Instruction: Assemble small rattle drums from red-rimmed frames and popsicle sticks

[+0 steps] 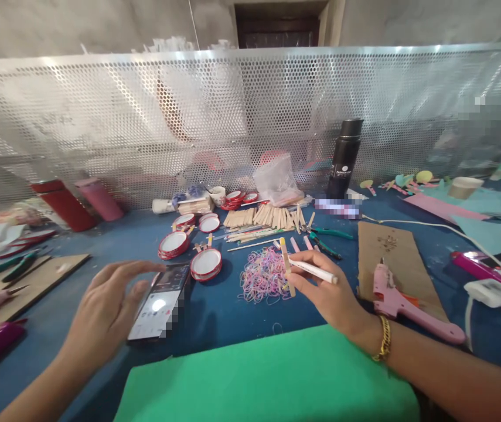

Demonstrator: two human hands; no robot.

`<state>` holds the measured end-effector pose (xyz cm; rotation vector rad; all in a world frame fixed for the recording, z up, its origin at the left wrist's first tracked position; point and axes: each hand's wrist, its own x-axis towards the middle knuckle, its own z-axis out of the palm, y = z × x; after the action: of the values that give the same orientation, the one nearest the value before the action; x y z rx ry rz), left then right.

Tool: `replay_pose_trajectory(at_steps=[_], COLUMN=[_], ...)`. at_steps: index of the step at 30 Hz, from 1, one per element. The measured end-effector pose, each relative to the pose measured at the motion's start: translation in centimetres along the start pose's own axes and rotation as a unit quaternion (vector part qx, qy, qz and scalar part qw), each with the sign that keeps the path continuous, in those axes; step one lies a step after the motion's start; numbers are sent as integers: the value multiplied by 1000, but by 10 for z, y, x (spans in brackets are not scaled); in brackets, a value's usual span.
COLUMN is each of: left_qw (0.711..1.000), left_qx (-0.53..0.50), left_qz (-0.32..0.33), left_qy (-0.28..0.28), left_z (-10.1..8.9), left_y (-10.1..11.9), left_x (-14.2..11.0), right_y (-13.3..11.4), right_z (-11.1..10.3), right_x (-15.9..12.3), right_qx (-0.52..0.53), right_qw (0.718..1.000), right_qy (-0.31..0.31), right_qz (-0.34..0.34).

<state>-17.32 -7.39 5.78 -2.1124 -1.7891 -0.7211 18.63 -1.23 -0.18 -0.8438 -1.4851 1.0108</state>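
Craft stick [286, 262], yellow-tipped: right of frame centre, slightly tilted | Right hand [327, 288]: fingers pinched round stick and white pen [315, 271] | Left hand [108, 305]: loosely spread, grasping nothing, over smartphone [150, 319] left of centre; contact unclear | Rubber-band heap [261, 276]: centre, behind stick | Pink glue gun [382, 287]: right, partly on cardboard [375, 241]

A blue counter [118, 243] spans the frame's width. Around its centre lie a heap of pastel rubber bands [259, 278], wooden craft sticks [276, 218] and red-rimmed lids [206, 264], with a smartphone [151, 319] left of them. A cardboard sheet [368, 258] lies at right; a black bottle [345, 158] stands upper right of centre, a red tumbler [66, 206] at left.
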Motion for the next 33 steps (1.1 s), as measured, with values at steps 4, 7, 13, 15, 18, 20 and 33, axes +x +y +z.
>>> replay_pose_trajectory(at_steps=[4,7,13,15,18,20,33], left_qw=[994,991,992,992,993,995,999], left_qx=[70,80,78,74,61,44,18], left_qz=[20,36,45,43,38,37,11], left_qy=[-85,-99,-91,-92,-91,-76,-36], left_z=[7,15,27,30,32,33,24], left_y=[-51,-58,-59,-61,-63,-64,-51], left_x=[-13,-14,-8,-8,-9,-10,-14], right_y=[-5,-5,-3,-3,-3,-3,-2], right_z=[2,1,2,2,2,1,0], right_x=[-4,-5,-5,-4,-4,-4,-5], right_qx=[-26,-42,-49,-49,-57,-62,-99], right_qw=[1000,999,999,999,998,998,995], right_qy=[2,3,7,4,0,-3,-5], right_qz=[-15,-20,-20,-20,-20,-17,-21])
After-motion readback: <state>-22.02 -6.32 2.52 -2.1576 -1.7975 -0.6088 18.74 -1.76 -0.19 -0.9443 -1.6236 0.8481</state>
